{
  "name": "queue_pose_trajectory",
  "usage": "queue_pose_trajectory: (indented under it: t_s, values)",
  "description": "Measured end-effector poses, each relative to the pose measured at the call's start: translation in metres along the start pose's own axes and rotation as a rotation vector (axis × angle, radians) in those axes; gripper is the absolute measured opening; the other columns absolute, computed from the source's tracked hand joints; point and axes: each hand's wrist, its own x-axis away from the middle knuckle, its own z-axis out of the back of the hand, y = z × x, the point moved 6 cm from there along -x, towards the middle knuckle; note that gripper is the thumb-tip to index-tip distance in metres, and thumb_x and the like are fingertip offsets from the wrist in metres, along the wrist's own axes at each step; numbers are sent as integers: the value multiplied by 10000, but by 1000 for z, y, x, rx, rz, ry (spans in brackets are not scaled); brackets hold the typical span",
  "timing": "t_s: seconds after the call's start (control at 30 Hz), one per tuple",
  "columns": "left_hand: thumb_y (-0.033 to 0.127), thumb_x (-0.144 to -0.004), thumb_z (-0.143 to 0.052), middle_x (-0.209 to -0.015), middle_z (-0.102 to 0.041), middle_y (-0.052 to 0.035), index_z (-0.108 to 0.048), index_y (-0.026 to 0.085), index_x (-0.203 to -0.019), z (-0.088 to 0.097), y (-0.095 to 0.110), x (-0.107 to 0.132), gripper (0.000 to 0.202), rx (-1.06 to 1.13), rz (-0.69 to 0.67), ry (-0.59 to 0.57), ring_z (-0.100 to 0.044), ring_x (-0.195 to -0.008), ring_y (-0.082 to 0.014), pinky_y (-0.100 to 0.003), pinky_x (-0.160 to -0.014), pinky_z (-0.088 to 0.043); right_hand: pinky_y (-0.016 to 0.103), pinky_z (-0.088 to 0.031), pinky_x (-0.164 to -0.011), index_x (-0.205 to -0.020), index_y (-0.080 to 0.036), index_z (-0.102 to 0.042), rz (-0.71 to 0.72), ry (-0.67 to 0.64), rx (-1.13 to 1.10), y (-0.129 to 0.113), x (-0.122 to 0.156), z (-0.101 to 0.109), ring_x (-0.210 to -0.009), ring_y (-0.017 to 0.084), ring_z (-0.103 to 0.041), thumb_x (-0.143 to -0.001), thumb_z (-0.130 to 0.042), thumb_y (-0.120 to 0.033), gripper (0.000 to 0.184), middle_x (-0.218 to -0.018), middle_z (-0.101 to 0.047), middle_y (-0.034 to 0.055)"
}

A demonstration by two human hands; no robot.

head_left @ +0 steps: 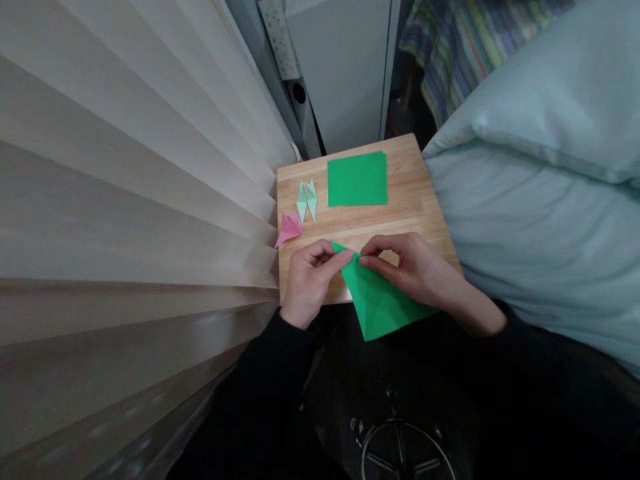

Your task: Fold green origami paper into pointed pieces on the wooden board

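A green sheet of paper (379, 299), partly folded, hangs over the near edge of a small wooden table (410, 200). My left hand (310, 280) pinches its top left corner with thumb and fingers closed. My right hand (415, 267) pinches the paper just beside it, fingers pressed together on the fold. A flat stack of green paper squares (357, 179) lies at the back of the table. A pale green folded figure (307, 198) and a pink folded figure (289, 229) lie at the table's left side.
Pleated beige blinds (125, 200) fill the left. A pale blue pillow and bedding (540, 173) press against the table's right edge. A grey cabinet (345, 67) stands behind the table. A chair base (400, 447) shows below my dark-clothed lap.
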Motion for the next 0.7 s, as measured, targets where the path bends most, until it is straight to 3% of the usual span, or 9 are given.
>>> queue_pose_trajectory:
  t_s: [0.3,0.47,0.7]
  values:
    - [397,-751,-880,-728,-651,13,-721,188,-777,-7,5,2,264,52,10,-23,-560,-664,-113,-249,-641,-467,306,-403,-677,-857,-175,-727,5,-4,56,0,1,-1,-696,167,-611,-1003,-567,-296,248,-766,-734,33]
    - [332,-741,-890,-777,-671,11,-700,186,-709,-4,8,1,242,51,-61,2,-573,-697,-105,-230,-648,-461,292,-420,-683,-824,-177,-715,16,43,-12,-3,1,-4,-715,166,-629,-980,-634,-337,237,-772,-740,31]
    - [301,-734,-897,-768,-671,18,-698,186,-694,-3,10,2,233,81,-94,27,-572,-686,-96,-213,-631,-459,271,-402,-659,-832,-161,-702,94,47,-4,-6,1,-7,-680,141,-594,-1007,-587,-288,245,-736,-695,16]
